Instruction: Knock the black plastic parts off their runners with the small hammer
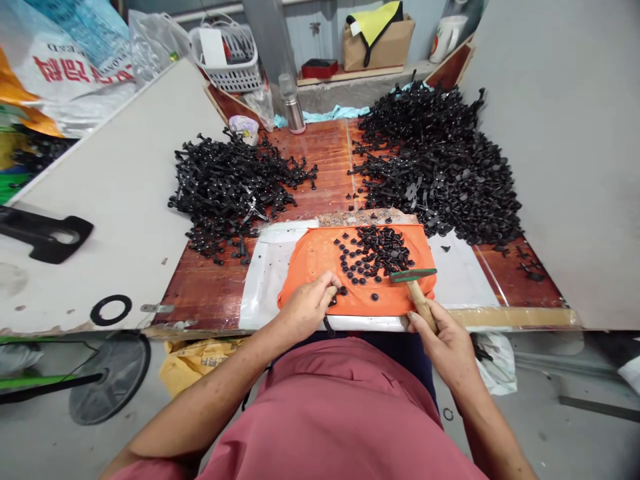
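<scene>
My left hand (311, 297) is closed, thumb and fingers pinching a black plastic part (329, 325) whose end hangs below the fingers. It is over the left front of an orange cloth (310, 257). Wrapped around a wooden handle, my right hand (440, 327) grips a small hammer (415, 275) with a green-edged head. The hammer head is over the cloth's right side, beside a cluster of small black round caps (390, 248). Several more caps stand spread out on the cloth between the cluster and my left hand.
Large heaps of black parts lie at the left (230, 183) and the right (440, 160) of the red wooden table (330, 153). White sloping panels (550, 153) flank it. A steel thermos (293, 107), a white basket (230, 60) and a cardboard box (379, 47) stand behind.
</scene>
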Action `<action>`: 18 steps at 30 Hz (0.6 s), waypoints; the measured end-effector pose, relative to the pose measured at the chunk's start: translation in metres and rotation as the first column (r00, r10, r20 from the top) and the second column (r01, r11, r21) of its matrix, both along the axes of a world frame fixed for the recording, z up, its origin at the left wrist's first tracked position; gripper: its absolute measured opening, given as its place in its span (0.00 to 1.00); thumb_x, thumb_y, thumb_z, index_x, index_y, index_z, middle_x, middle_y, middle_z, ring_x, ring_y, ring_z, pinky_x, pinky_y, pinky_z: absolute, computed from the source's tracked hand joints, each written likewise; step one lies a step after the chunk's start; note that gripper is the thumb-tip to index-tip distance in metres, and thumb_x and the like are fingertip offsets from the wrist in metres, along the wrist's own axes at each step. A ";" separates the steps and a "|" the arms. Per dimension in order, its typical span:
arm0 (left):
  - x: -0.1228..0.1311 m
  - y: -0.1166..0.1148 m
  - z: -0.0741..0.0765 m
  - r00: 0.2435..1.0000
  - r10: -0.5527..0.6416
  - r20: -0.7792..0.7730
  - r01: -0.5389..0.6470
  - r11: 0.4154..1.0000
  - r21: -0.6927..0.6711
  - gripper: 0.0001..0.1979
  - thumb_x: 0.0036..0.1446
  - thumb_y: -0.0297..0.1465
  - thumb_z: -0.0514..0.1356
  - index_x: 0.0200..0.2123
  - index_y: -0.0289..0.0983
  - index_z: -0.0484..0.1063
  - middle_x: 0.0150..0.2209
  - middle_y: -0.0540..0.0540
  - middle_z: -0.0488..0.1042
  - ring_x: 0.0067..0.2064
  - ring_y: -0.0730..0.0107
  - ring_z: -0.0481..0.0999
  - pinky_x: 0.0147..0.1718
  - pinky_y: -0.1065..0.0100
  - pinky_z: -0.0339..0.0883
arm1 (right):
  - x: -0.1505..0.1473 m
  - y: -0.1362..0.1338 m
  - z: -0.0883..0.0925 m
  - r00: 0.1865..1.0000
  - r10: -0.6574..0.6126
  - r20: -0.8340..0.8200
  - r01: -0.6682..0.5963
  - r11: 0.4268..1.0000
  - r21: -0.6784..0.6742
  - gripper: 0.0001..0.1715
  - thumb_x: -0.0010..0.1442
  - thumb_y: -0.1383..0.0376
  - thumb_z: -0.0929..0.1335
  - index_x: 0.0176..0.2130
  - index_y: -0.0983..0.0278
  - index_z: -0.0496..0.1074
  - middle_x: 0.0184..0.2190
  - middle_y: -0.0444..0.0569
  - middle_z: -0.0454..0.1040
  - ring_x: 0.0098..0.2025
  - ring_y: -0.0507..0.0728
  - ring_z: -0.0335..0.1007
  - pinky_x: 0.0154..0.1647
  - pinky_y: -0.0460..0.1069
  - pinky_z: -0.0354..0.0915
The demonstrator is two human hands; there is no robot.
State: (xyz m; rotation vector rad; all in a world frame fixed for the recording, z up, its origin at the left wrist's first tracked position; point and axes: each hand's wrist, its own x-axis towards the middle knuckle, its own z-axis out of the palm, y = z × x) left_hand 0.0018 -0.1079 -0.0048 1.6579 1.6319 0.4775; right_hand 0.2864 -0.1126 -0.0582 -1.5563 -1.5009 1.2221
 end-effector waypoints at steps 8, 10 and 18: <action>0.000 -0.002 0.000 0.996 -0.018 -0.088 0.019 1.000 0.013 0.08 0.68 0.30 0.47 0.43 0.41 0.65 0.34 0.48 0.75 0.36 0.63 0.77 0.37 0.66 0.64 | -0.002 0.000 0.000 1.000 -0.017 0.012 0.017 1.000 0.020 0.20 0.62 0.49 0.68 0.43 0.62 0.73 0.26 0.40 0.69 0.22 0.50 0.56 0.22 0.46 0.55; 0.000 -0.002 0.001 0.997 -0.013 -0.080 0.014 1.000 0.014 0.08 0.67 0.30 0.47 0.44 0.40 0.65 0.34 0.48 0.76 0.36 0.62 0.77 0.37 0.66 0.64 | -0.003 0.000 0.000 1.000 -0.016 0.007 0.016 1.000 0.006 0.23 0.62 0.50 0.68 0.48 0.62 0.73 0.26 0.40 0.69 0.22 0.50 0.56 0.21 0.46 0.55; 0.000 -0.001 0.001 0.998 0.017 -0.066 -0.015 0.999 0.034 0.08 0.67 0.31 0.48 0.43 0.40 0.66 0.33 0.49 0.76 0.35 0.63 0.77 0.37 0.66 0.65 | 0.001 0.000 -0.004 1.000 -0.004 0.016 0.004 1.000 -0.002 0.26 0.64 0.49 0.68 0.54 0.62 0.73 0.26 0.40 0.68 0.22 0.50 0.56 0.21 0.45 0.56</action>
